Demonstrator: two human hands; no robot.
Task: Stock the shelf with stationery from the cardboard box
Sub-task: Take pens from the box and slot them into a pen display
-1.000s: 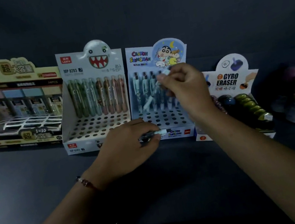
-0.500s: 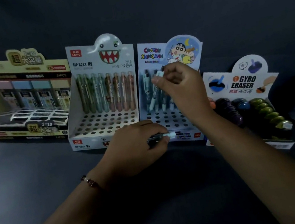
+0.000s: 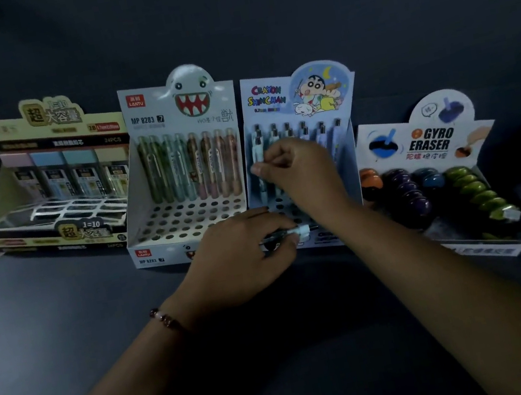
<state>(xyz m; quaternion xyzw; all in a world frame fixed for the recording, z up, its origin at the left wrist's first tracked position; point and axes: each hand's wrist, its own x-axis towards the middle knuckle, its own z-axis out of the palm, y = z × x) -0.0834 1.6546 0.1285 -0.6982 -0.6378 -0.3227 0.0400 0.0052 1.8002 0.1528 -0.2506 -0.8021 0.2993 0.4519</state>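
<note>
Head view: your dark shelf (image 3: 65,322) sits against a dark wall, four display boxes lined up along it. Your left hand (image 3: 239,263) grips a pen (image 3: 288,232) low in front of the Crayon Shinchan box (image 3: 298,93); your right hand (image 3: 299,169) pinches another pen inside it.

On the dark shelf (image 3: 64,319), the right hand (image 3: 299,169) pinches a pen among those in the Crayon Shinchan display box (image 3: 269,98), while the left hand (image 3: 245,259) grips more pens (image 3: 300,231) just before it.
</note>
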